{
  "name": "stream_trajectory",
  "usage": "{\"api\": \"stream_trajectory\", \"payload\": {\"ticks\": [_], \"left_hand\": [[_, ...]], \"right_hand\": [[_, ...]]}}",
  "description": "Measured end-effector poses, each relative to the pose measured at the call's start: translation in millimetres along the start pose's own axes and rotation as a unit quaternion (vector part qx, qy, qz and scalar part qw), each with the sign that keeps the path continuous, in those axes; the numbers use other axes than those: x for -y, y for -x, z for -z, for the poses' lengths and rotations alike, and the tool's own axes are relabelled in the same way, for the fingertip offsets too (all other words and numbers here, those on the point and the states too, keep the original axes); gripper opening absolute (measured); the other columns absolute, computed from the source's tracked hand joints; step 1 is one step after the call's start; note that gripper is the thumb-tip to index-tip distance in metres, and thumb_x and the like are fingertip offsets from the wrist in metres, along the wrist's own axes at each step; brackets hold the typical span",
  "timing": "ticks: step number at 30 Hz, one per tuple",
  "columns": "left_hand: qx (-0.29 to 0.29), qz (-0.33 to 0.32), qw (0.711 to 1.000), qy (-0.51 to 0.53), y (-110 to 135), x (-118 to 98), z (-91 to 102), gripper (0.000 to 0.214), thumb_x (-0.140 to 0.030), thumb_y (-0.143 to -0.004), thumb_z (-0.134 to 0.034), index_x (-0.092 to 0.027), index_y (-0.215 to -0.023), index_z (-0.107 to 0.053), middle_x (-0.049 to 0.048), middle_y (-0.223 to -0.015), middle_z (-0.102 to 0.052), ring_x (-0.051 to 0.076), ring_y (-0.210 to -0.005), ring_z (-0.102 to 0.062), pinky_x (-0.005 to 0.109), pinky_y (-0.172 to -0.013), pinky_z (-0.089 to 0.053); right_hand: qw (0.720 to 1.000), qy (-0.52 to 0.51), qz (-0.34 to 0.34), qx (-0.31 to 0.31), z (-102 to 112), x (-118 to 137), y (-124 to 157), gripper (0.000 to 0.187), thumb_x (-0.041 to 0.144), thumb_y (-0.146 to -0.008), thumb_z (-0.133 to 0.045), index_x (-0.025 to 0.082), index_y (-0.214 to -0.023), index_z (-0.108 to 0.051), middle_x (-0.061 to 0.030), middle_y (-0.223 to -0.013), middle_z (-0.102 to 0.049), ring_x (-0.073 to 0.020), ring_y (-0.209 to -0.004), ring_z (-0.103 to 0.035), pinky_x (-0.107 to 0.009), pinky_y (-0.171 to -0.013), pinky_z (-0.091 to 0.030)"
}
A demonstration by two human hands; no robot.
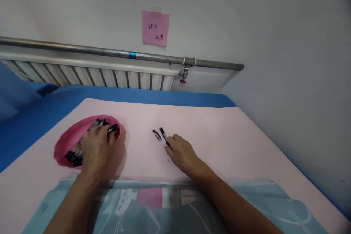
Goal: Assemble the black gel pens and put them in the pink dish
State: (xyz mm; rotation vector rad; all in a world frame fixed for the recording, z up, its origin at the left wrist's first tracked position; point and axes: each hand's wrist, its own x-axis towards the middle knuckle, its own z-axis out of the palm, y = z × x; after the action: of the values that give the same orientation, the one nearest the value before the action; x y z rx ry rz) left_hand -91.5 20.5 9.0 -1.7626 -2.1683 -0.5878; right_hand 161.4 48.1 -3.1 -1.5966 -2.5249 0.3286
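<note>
A pink bowl (pixel 67 140) at the left of the pink sheet holds several black pens (pixel 73 155). My left hand (pixel 95 148) reaches into the bowl with its fingers curled over the pens. My right hand (pixel 182 153) rests on the sheet further right, fingers pinched on the lower end of a black pen (pixel 163 134) that lies flat. A short black pen cap (pixel 157 135) lies just left of that pen, apart from it.
The pink sheet (pixel 219 135) covers a blue table (pixel 164 98). A pale blue printed cloth (pixel 164 204) lies along the near edge. Behind the table are a white radiator (pixel 95 75), a metal pipe (pixel 109 52) and a pink note (pixel 155 28) on the wall.
</note>
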Motion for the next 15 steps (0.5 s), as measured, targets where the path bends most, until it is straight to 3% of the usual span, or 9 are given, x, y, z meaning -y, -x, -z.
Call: {"api": "stream_trajectory", "payload": {"ticks": [4, 8, 10, 12, 15], "left_hand": [[-0.014, -0.071, 0.985, 0.154, 16, -35, -0.6, 0.03, -0.024, -0.083, -0.04, -0.012, -0.1, -0.061, 0.0138, -0.1, -0.059, 0.025, -0.095, -0.052, 0.038, -0.086, -0.04], [0.113, -0.059, 0.94, 0.316, 34, -62, 0.0, 0.027, -0.026, -0.083, -0.04, -0.017, -0.1, -0.058, 0.0079, -0.096, -0.061, 0.02, -0.089, -0.056, 0.033, -0.081, -0.044], [0.192, -0.003, 0.9, 0.392, 39, -69, -0.5, 0.026, -0.03, -0.082, -0.043, -0.018, -0.098, -0.059, 0.0067, -0.093, -0.063, 0.018, -0.085, -0.058, 0.031, -0.077, -0.045], [0.256, 0.075, 0.842, 0.469, 41, -73, -3.1, 0.029, -0.036, -0.081, -0.044, -0.017, -0.097, -0.059, 0.0055, -0.087, -0.065, 0.017, -0.075, -0.059, 0.029, -0.069, -0.046], [0.302, 0.168, 0.746, 0.57, 43, -76, -9.6, 0.035, -0.044, -0.078, -0.047, -0.016, -0.094, -0.058, 0.0032, -0.076, -0.064, 0.014, -0.064, -0.058, 0.026, -0.057, -0.045]], "right_hand": [[0.999, 0.016, -0.034, 0.029, 5, 3, 0, 0.015, 0.016, -0.08, -0.042, 0.017, -0.09, -0.054, -0.0071, -0.085, -0.057, -0.0162, -0.069, -0.051, -0.026, -0.057, -0.028], [0.997, -0.043, -0.063, 0.015, 10, 1, 4, 0.022, 0.014, -0.075, -0.045, 0.017, -0.096, -0.052, -0.005, -0.078, -0.059, -0.016, -0.065, -0.052, -0.025, -0.055, -0.028], [0.991, -0.118, -0.066, -0.006, 10, 0, 7, 0.024, 0.015, -0.074, -0.046, 0.019, -0.097, -0.051, -0.0025, -0.076, -0.06, -0.0144, -0.064, -0.052, -0.023, -0.055, -0.03], [0.978, -0.203, -0.055, -0.012, 7, 3, 10, 0.023, 0.016, -0.074, -0.047, 0.02, -0.096, -0.051, 0.0003, -0.073, -0.06, -0.0126, -0.062, -0.052, -0.022, -0.055, -0.031], [0.957, -0.29, -0.011, 0.001, 1, 13, 16, 0.018, 0.016, -0.073, -0.049, 0.021, -0.09, -0.05, 0.0033, -0.069, -0.058, -0.0103, -0.06, -0.052, -0.02, -0.053, -0.033]]}}
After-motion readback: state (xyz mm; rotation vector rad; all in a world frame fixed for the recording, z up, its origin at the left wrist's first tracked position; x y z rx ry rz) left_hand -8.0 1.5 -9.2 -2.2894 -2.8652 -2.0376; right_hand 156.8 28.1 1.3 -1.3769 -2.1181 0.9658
